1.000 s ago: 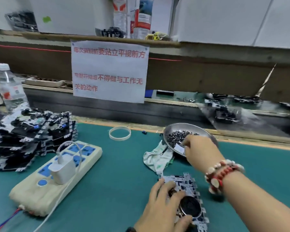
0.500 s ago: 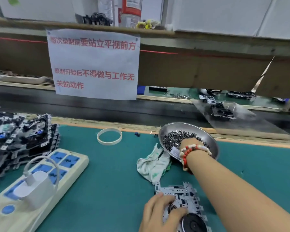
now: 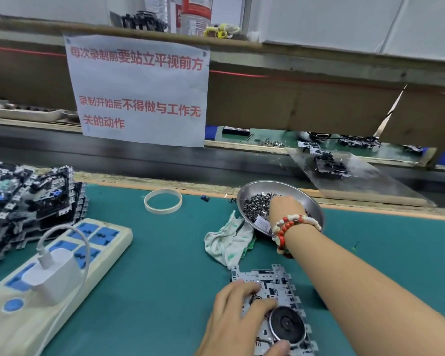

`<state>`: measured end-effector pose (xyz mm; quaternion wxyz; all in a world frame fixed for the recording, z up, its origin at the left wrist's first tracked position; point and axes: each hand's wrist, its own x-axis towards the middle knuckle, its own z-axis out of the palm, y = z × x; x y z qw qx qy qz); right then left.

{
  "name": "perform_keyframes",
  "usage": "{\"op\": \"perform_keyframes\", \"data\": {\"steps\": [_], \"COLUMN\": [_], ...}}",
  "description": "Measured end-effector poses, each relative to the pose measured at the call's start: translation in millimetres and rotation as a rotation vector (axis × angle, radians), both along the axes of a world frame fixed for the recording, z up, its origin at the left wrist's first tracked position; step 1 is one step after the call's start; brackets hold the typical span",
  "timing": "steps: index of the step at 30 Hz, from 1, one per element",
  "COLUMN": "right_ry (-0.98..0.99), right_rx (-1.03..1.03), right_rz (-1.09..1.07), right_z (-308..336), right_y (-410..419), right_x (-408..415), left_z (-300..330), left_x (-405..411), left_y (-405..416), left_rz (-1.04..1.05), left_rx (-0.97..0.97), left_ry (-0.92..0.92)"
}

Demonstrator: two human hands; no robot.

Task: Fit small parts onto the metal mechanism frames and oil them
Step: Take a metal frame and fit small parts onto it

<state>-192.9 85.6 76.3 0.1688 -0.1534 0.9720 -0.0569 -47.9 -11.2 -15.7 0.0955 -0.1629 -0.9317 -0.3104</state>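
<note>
On the green mat (image 3: 165,265), taking the metal bowl (image 3: 311,201) as the marker, the things run like this from left to right. Far to the left of the bowl a stack of metal frames (image 3: 28,201) is piled at the mat's edge, black and silver parts showing through. Just in front of that stack, nearer the person, lies a cream power strip (image 3: 62,273) with blue sockets; a white charger (image 3: 54,276) is plugged into it and its white cable loops over the top. Between the strip and the bowl, toward the back of the mat, lies a white ring (image 3: 163,201), flat and alone. Above it a paper notice (image 3: 139,91) with red writing hangs from the shelf. Touching the bowl's left front rim is a crumpled white cloth (image 3: 226,242) with green marks.

In front of the bowl, near the person, one frame (image 3: 272,281) lies flat on the mat with a black round wheel (image 3: 287,323) on it. The left hand (image 3: 237,322) rests on this frame, fingers curved over its left part and thumb at the near edge, holding it down.

The bowl holds a heap of small parts (image 3: 254,205) and a small white slip. The right hand (image 3: 284,209), beaded bracelets (image 3: 290,227) at the wrist, reaches into the bowl over the parts; its fingers are hidden behind the hand, so I cannot tell whether they pinch anything.
</note>
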Motion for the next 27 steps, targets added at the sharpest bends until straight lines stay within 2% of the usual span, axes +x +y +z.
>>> {"op": "perform_keyframes", "data": {"steps": [1, 2, 4, 6, 10, 14, 17, 20, 24, 27], "right_ry": [0.010, 0.121, 0.269, 0.402, 0.384, 0.211, 0.116, 0.139, 0.126, 0.129], "right_rx": [-0.052, -0.067, 0.017, -0.266, -0.597, -1.036, -1.243, -1.278, -1.352, -1.352], "right_rz": [-0.058, -0.076, -0.047, -0.148, -0.147, -0.110, -0.174, -0.223, -0.239, -0.263], "right_z": [1, 1, -1, 5, 3, -18, -29, -35, -40, -44], "right_y": [-8, -13, -8, -8, 8, 32, 44, 49, 47, 46], "right_x": [4, 0, -2, 2, 44, 86, 98, 102, 101, 98], "left_z": [0, -2, 0, 12, 27, 39, 41, 40, 40, 38], "left_x": [-1, -2, 0, 2, -9, -23, -28, -36, -47, -50], "left_y": [-2, -3, -2, -3, -14, -9, 0, 3, 4, 1], "left_rz": [0.020, 0.020, 0.054, 0.092, 0.189, 0.108, -0.027, -0.068, -0.033, -0.017], "left_rx": [-0.035, -0.046, 0.034, 0.197, 0.547, 0.702, 0.792, 0.781, 0.608, 0.559], "left_ry": [-0.057, -0.055, -0.041, -0.016, 0.187, 0.000, -0.142, -0.173, -0.078, -0.038]}}
